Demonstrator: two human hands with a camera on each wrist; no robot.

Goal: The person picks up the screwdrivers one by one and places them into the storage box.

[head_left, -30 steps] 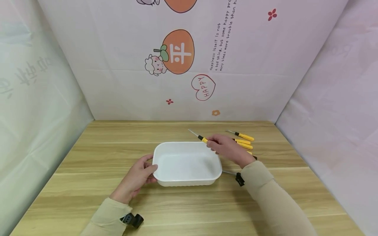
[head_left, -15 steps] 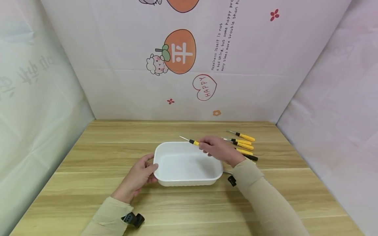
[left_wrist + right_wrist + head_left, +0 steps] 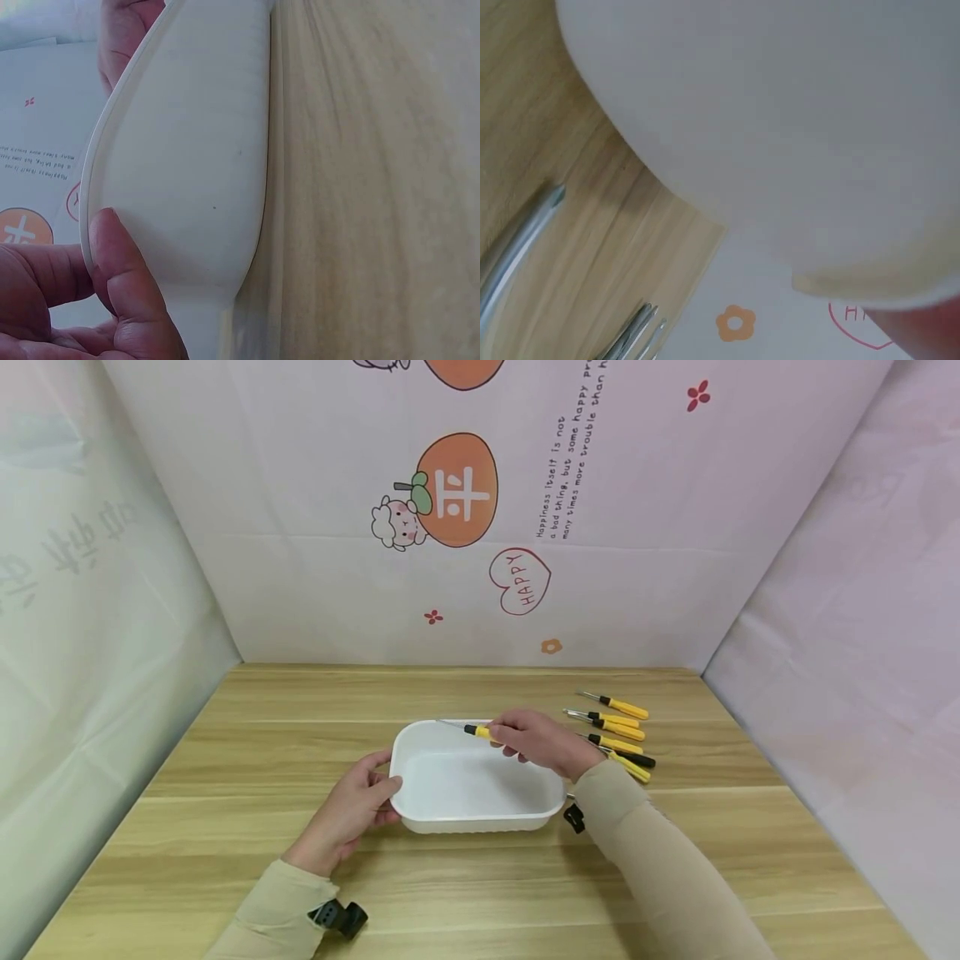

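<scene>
The deep tray (image 3: 468,787) looks like smooth white plastic, its outer wall matt with a soft sheen and a couple of tiny dark specks. The raised screwdriver (image 3: 470,729) pairs a thin metal shaft with a yellow and black handle that looks like smooth plastic; the loose screwdrivers (image 3: 621,720) match, their bare shafts shiny silver up close. The tabletop (image 3: 450,893) shows streaked wood grain, flat and low in gloss. Lightly creased, smooth printed sheeting forms the backdrop (image 3: 337,602), either cloth or film. Both sleeves (image 3: 671,860) are soft matt cloth, wrinkled.
</scene>
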